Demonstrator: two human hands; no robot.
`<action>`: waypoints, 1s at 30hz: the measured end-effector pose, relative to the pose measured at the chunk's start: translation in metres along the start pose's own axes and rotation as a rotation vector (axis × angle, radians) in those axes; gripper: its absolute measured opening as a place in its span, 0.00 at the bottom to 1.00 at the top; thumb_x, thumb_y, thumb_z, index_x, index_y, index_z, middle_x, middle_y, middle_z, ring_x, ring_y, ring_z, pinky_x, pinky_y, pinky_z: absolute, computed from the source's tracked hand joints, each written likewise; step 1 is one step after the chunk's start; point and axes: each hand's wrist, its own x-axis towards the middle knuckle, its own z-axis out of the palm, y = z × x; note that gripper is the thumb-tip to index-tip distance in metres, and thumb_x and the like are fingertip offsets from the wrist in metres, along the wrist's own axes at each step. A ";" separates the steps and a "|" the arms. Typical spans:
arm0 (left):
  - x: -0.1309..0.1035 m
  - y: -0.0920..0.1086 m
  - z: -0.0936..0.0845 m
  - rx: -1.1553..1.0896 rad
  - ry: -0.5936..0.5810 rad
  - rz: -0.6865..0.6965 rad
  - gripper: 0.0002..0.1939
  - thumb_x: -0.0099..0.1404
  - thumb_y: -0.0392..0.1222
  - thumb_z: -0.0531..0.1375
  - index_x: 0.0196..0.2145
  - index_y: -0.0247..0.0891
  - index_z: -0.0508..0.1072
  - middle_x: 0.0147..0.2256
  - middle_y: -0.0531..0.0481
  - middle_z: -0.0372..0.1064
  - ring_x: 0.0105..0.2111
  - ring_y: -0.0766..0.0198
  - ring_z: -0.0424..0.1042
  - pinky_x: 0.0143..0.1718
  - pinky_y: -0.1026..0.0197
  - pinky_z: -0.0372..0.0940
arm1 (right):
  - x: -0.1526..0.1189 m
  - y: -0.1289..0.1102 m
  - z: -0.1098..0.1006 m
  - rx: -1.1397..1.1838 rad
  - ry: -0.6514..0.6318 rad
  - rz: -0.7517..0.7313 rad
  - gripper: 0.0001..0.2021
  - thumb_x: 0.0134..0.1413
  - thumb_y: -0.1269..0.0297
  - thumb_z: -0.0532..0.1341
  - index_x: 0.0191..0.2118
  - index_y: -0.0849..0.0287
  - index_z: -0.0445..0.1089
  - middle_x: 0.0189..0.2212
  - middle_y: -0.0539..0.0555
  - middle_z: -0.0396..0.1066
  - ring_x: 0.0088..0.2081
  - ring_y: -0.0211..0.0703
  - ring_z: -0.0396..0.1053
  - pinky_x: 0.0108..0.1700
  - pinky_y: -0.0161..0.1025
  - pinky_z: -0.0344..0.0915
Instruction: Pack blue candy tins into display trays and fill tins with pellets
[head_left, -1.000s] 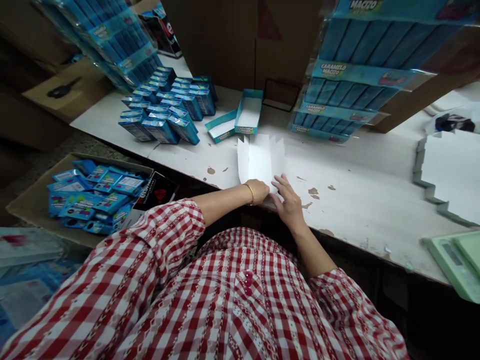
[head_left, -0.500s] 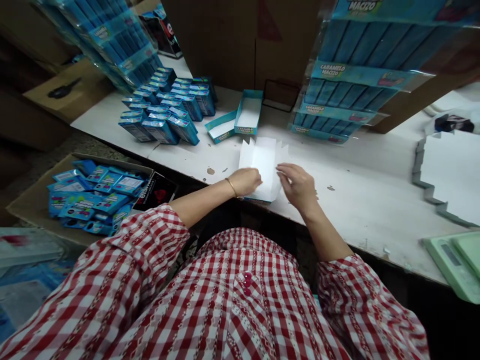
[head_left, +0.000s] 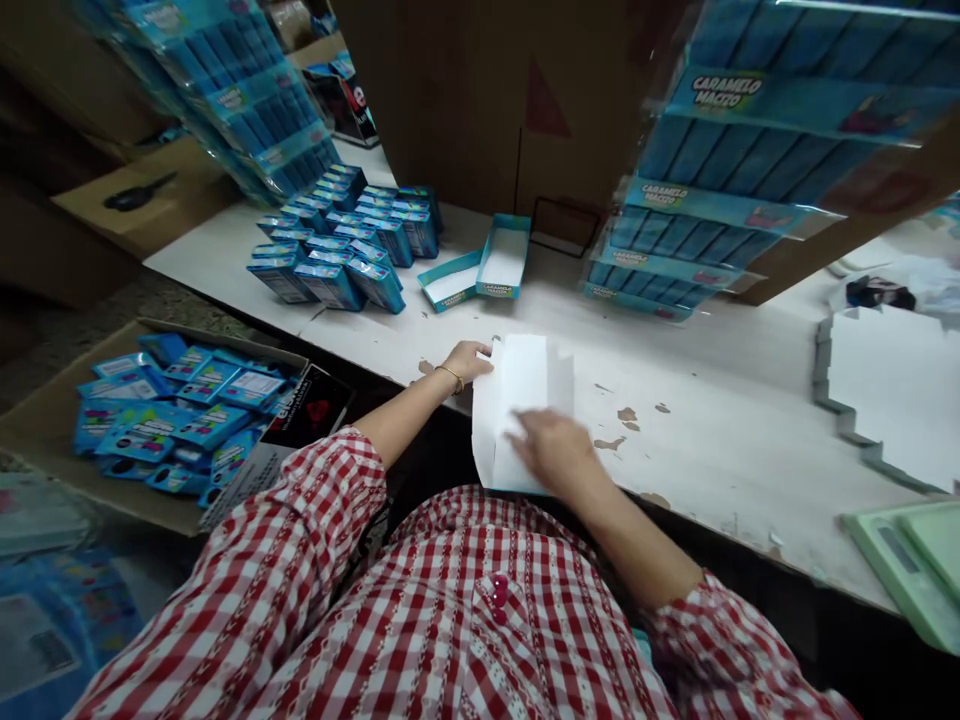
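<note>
A part-folded cardboard tray (head_left: 523,375), white inside with raised side flaps, lies at the table's front edge. My left hand (head_left: 469,362) grips its far left corner, the fingertips partly hidden at the flap. Over the near half of the tray is my right hand (head_left: 555,450), blurred by motion, its fingers stretched out and apart with nothing seen between them. Beyond stand two folded trays, a blue one (head_left: 504,255) marked CARAMELO MACIZO, leaning on a second blue tray (head_left: 452,283).
Upright blue packets (head_left: 349,255) stand in rows at back left. A carton of blue packets (head_left: 292,375) sits below the table edge. Hanging strips of blue packs (head_left: 660,195) are at back right. White cardboard blanks (head_left: 892,380) and a green scale (head_left: 900,560) lie at right.
The tray has come nearer my body and looks turned. My left hand has shifted to its far left corner, while my right hand has moved down and left over the near part.
</note>
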 end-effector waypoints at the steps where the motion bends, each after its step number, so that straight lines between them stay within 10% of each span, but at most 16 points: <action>1: -0.004 0.000 0.002 -0.013 0.004 0.024 0.20 0.51 0.32 0.58 0.44 0.33 0.72 0.32 0.50 0.73 0.30 0.64 0.71 0.33 0.66 0.66 | 0.012 0.015 -0.005 -0.010 0.121 0.163 0.19 0.60 0.57 0.47 0.50 0.60 0.65 0.44 0.61 0.70 0.42 0.49 0.68 0.38 0.41 0.63; 7: -0.018 0.005 0.005 0.199 -0.012 0.255 0.20 0.47 0.27 0.55 0.38 0.36 0.76 0.38 0.52 0.74 0.38 0.64 0.71 0.40 0.68 0.64 | 0.084 0.086 -0.001 0.012 0.133 0.560 0.21 0.53 0.60 0.56 0.51 0.65 0.64 0.47 0.64 0.67 0.47 0.51 0.64 0.44 0.41 0.60; 11: -0.017 0.008 0.006 0.334 -0.067 0.307 0.18 0.51 0.30 0.55 0.39 0.39 0.76 0.38 0.54 0.75 0.40 0.64 0.71 0.42 0.68 0.63 | 0.092 0.088 0.008 0.128 -0.054 0.523 0.13 0.48 0.68 0.55 0.41 0.57 0.72 0.38 0.56 0.72 0.41 0.45 0.67 0.38 0.35 0.58; 22: 0.010 0.040 0.011 0.676 -0.242 0.545 0.10 0.55 0.33 0.56 0.32 0.40 0.76 0.35 0.52 0.75 0.39 0.63 0.70 0.42 0.67 0.59 | 0.075 0.081 0.010 0.086 0.082 0.333 0.17 0.47 0.75 0.49 0.39 0.60 0.71 0.40 0.59 0.72 0.41 0.45 0.66 0.40 0.36 0.58; 30: -0.001 0.046 0.018 0.699 -0.332 0.471 0.09 0.52 0.33 0.57 0.31 0.38 0.75 0.34 0.49 0.74 0.35 0.62 0.70 0.34 0.67 0.59 | 0.059 0.093 0.017 0.380 0.157 0.318 0.22 0.44 0.75 0.51 0.46 0.57 0.70 0.39 0.51 0.73 0.38 0.39 0.68 0.43 0.33 0.62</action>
